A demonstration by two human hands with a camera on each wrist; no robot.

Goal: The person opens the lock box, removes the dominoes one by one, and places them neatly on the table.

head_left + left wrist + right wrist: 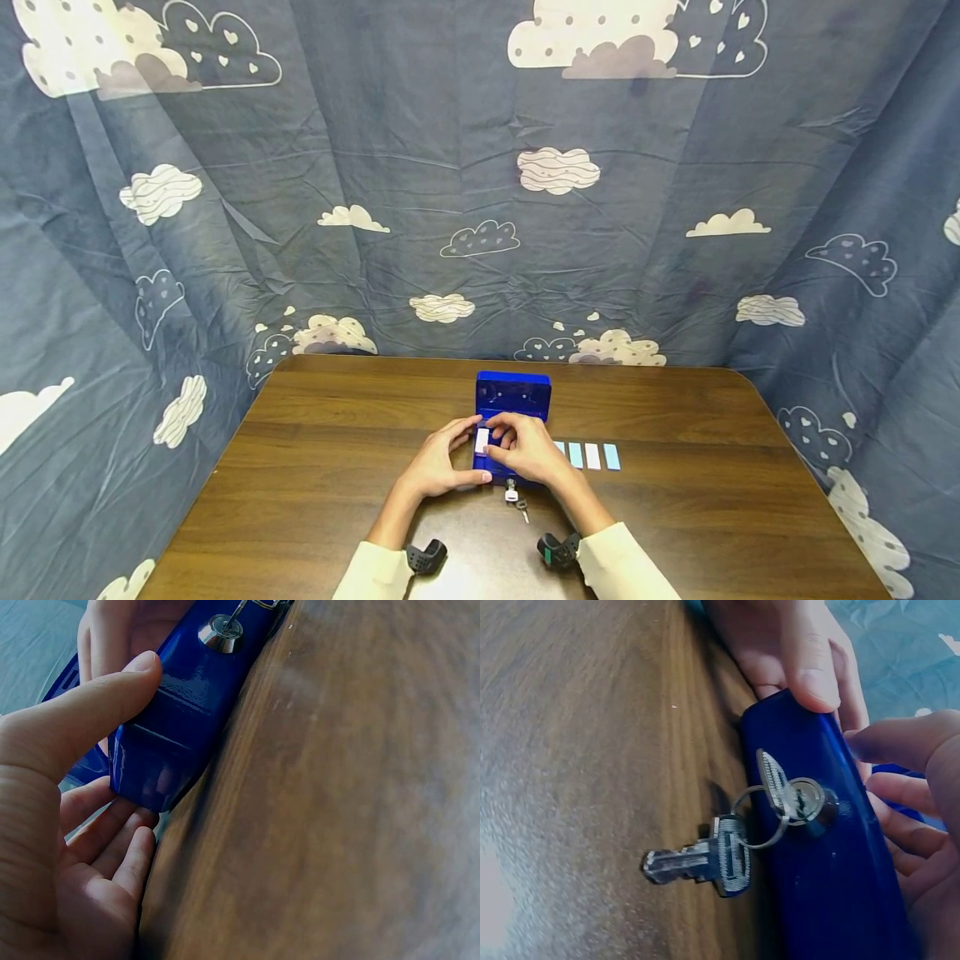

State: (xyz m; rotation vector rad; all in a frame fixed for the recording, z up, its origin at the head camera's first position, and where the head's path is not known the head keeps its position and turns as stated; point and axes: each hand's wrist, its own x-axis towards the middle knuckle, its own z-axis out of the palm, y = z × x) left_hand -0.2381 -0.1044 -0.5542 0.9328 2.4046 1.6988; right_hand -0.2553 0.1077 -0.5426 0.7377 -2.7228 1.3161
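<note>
A blue cash box stands on the table with its lid raised at the back. My left hand holds the box's left end, thumb on the front corner and fingers along the side. Inside, at the left, is a white rectangular block. My right hand reaches over the box and pinches this block between thumb and index finger; the wrist views hide that contact. A key sits in the front lock, and a second key hangs from its ring.
Right of the box, light blue and white blocks lie in a row on the brown wooden table. A dark curtain with cloud prints surrounds the table at the back and sides.
</note>
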